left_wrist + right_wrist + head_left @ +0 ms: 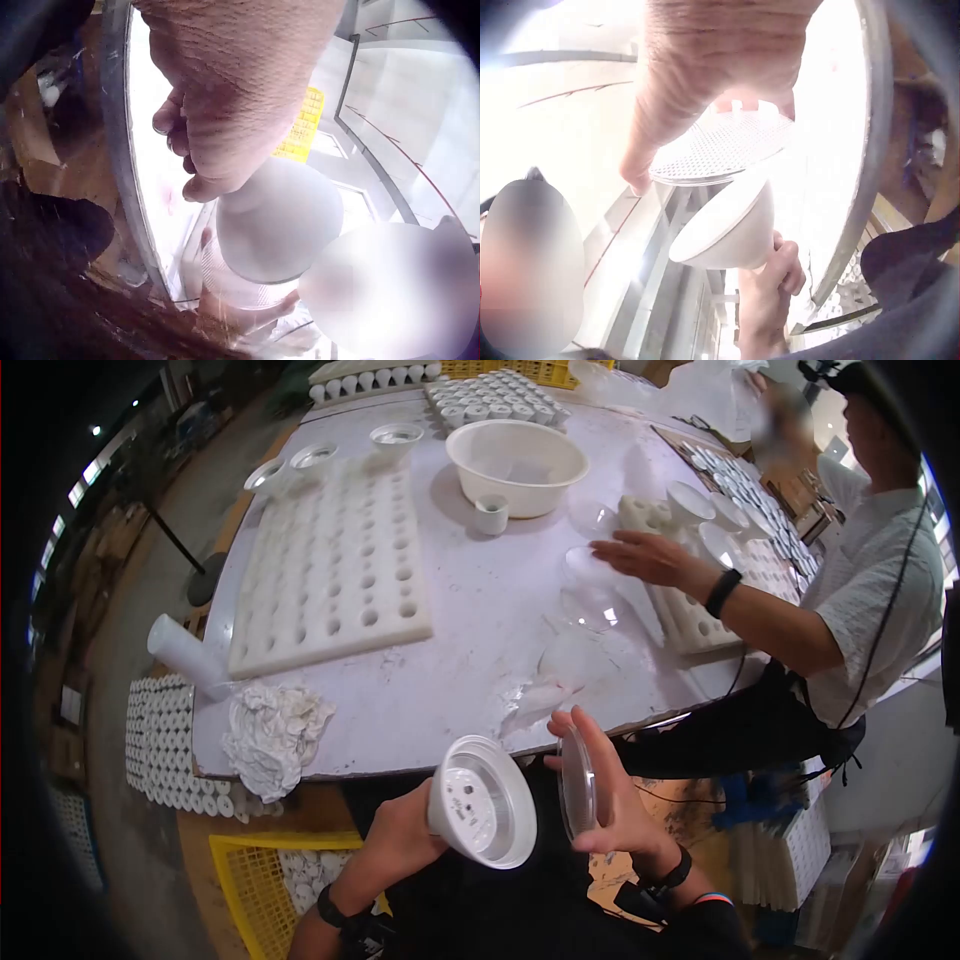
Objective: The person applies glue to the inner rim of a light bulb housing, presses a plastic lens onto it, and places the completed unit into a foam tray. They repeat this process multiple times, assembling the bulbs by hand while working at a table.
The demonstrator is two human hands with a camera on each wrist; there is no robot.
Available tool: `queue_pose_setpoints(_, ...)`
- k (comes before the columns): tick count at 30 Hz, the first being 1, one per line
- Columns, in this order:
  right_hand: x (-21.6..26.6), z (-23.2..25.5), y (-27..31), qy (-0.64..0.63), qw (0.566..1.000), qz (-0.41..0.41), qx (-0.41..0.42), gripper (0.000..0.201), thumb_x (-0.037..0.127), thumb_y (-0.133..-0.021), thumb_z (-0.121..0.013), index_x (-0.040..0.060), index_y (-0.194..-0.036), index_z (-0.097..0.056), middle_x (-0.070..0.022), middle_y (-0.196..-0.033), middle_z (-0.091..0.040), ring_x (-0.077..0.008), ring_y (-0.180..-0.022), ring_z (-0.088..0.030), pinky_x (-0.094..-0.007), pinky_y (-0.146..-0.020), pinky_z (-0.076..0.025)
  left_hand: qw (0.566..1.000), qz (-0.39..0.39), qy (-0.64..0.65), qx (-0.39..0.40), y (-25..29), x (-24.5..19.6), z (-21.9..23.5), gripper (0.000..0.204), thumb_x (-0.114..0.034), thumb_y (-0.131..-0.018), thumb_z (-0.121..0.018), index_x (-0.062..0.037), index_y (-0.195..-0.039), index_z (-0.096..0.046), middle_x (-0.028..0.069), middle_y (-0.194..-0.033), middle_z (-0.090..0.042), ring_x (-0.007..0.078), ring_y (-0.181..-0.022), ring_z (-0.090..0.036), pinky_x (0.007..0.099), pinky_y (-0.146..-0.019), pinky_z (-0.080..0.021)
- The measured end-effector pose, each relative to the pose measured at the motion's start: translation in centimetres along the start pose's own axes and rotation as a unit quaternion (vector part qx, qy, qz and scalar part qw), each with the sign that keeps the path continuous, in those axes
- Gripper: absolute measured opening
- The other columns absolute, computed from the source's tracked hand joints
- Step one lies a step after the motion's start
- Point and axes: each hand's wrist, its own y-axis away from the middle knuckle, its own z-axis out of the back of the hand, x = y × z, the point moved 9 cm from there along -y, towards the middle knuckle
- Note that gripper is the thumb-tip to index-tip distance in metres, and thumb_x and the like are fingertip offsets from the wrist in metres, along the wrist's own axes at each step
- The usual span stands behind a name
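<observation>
My left hand (405,828) grips a white cone-shaped lamp housing (480,800) by its narrow end. The wide mouth of the housing faces up and right, showing a white inner plate with small dark parts. In my right hand (622,810) is a clear round lens cover (577,785), held by its edge between thumb and fingers. It stands nearly on edge, a short gap to the right of the housing in the head view. In the right wrist view the textured lens (720,150) overlaps the rim of the housing (731,229).
A white foam tray with holes (330,570), a cream basin (515,480), a small white cup (491,515) and a crumpled cloth (270,735) occupy the table. At right, another person's hand (645,557) reaches over clear covers (590,608). A yellow crate (235,880) stands below the table edge.
</observation>
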Motion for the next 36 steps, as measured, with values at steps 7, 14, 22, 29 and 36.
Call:
queue_pose_setpoints(7, 1.8, -4.4, -2.2, 0.226, 0.961, 0.065, 0.147, 0.109, 0.037, -0.058, -0.081, 0.0052, -0.142, -0.019, -0.0201, -0.143, -0.018, -0.0352, -0.133, -0.02, -0.044, -0.107, -0.021, 0.994, -0.038, -0.104, 0.008, 0.3, -0.4, -0.5, 0.03, -0.021, -0.071, -0.069, -0.0075, -0.09, -0.051, 0.0123, -0.08, -0.062, 0.0354, -0.075, -0.061, 0.0431, -0.065, -0.05)
queue_pose_setpoints(14, 0.9, -5.6, -2.3, 0.219, 0.953, 0.072, 0.196, 0.107, 0.042, -0.061, -0.08, 0.0059, -0.141, -0.02, -0.023, -0.144, -0.015, -0.0389, -0.133, -0.018, -0.0462, -0.106, -0.02, 0.99, -0.082, -0.112, 0.006, 0.2, -0.9, -0.3, 0.026, -0.016, -0.069, -0.067, -0.0071, -0.089, -0.053, 0.0117, -0.079, -0.061, 0.0347, -0.073, -0.061, 0.0409, -0.062, -0.05)
queue_pose_setpoints(22, -0.5, -6.0, -1.7, 0.215, 0.958, 0.096, 0.163, 0.1, 0.063, -0.07, -0.061, 0.0061, -0.142, -0.02, -0.0241, -0.146, -0.009, -0.0395, -0.134, -0.013, -0.0475, -0.107, -0.012, 0.981, -0.09, -0.164, 0.045, 0.1, -1.1, -1.2, 0.033, -0.02, -0.072, -0.066, -0.0081, -0.097, -0.047, 0.0123, -0.078, -0.061, 0.0341, -0.071, -0.062, 0.042, -0.06, -0.051)
queue_pose_setpoints(29, 0.6, -6.5, -2.1, 0.317, 0.924, 0.177, 0.118, 0.072, 0.058, -0.09, -0.026, 0.0036, -0.137, -0.033, -0.0229, -0.142, -0.024, -0.037, -0.13, -0.024, -0.0455, -0.105, -0.017, 0.983, -0.152, 0.004, 0.099, -0.6, -1.1, -2.7, 0.045, -0.031, -0.071, -0.066, -0.0068, -0.102, -0.045, 0.019, -0.082, -0.064, 0.0407, -0.076, -0.061, 0.0498, -0.068, -0.049)
queue_pose_setpoints(36, 2.0, -5.7, -0.5, 0.216, 0.963, 0.16, 0.002, 0.059, 0.045, -0.093, -0.032, 0.0035, -0.136, -0.034, -0.0192, -0.142, -0.028, -0.03, -0.129, -0.03, -0.0408, -0.104, -0.022, 0.982, -0.045, -0.139, 0.116, 0.1, -2.9, -2.8, 0.053, -0.023, -0.077, -0.061, -0.0055, -0.124, -0.044, 0.0277, -0.103, -0.056, 0.0424, -0.092, -0.056, 0.0467, -0.074, -0.047)
